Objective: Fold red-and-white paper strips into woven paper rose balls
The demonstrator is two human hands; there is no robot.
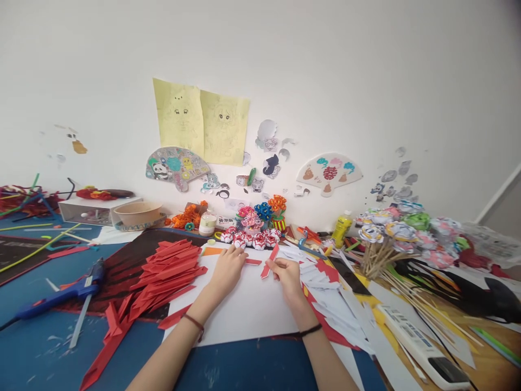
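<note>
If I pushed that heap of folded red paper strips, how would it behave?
The heap of folded red paper strips would probably slide apart, since they overlap untidily. Each is likely light, being paper, and perhaps stiff lengthwise, given its straight folds.

A pale, evenly lit wall (366, 70) rises behind a blue-topped table (244, 369).

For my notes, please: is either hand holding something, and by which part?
The right hand pinches a folded red paper strip near its middle. The left hand is beside another red strip; whether it grips that cannot be told.
</note>
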